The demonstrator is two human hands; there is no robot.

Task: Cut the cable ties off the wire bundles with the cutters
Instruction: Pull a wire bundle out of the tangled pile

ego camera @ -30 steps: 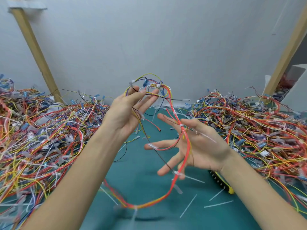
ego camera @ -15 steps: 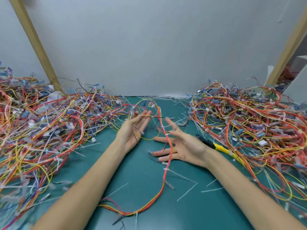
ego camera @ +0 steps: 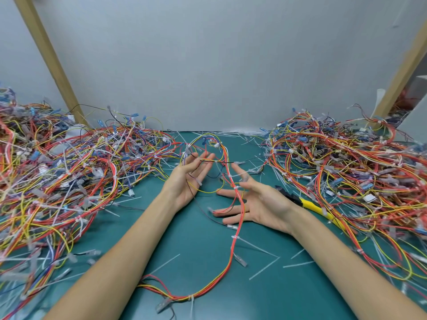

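A long red, orange and yellow wire bundle (ego camera: 233, 257) loops over the green mat (ego camera: 208, 269) between my arms, with white cable ties (ego camera: 191, 298) still on it. My left hand (ego camera: 188, 179) is palm up with straight fingers, and the bundle's upper loop drapes over its fingertips. My right hand (ego camera: 251, 202) is spread wide, palm facing left, with the bundle hanging across its fingers. The yellow-handled cutters (ego camera: 305, 203) lie on the mat just behind my right wrist, untouched.
Large heaps of tangled wire bundles fill the left side (ego camera: 60, 181) and the right side (ego camera: 351, 172) of the mat. Cut white tie pieces (ego camera: 265, 269) lie scattered on the mat. A grey wall and two wooden posts stand behind.
Both hands have come down from in front of me towards the mat and moved farther away, carrying the bundle. The cutters, earlier hidden under my right forearm, now show behind the wrist.
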